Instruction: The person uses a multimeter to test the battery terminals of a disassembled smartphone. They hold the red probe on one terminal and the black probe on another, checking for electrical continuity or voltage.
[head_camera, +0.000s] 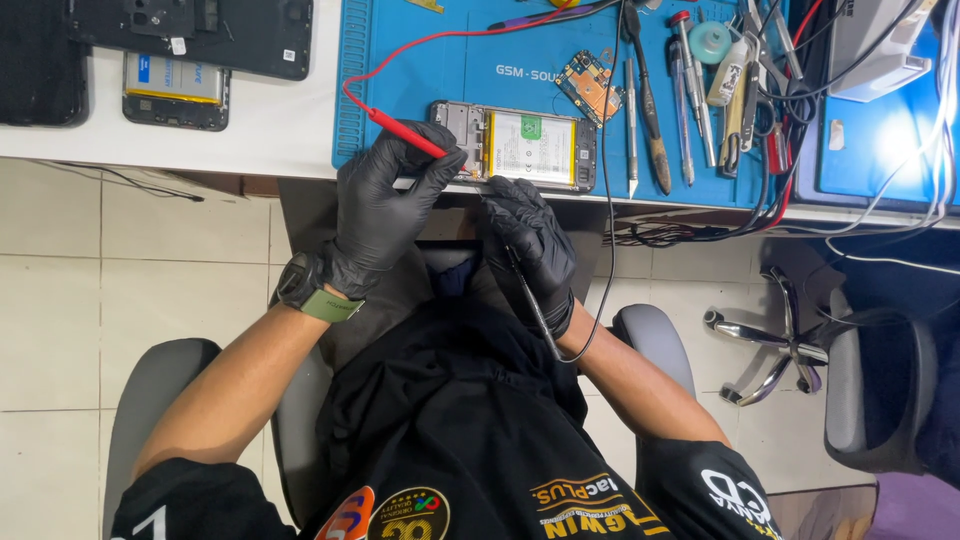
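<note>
An opened phone (520, 145) with its white battery exposed lies on a blue work mat (450, 60) at the near edge of the bench. My left hand (385, 205), in a black glove, holds a red test probe (405, 133) whose tip touches the phone's left end. My right hand (530, 245), also gloved, grips a black test probe (528, 292) pointed at the phone's lower edge. A green-strapped watch (305, 290) sits on my left wrist.
A small orange circuit board (590, 85), tweezers and screwdrivers (650, 110) lie right of the phone. Tangled cables (780, 150) crowd the right side. Another opened phone (175, 90) and a dark device (200, 30) sit at far left. A chair base (770, 345) stands on the tiled floor.
</note>
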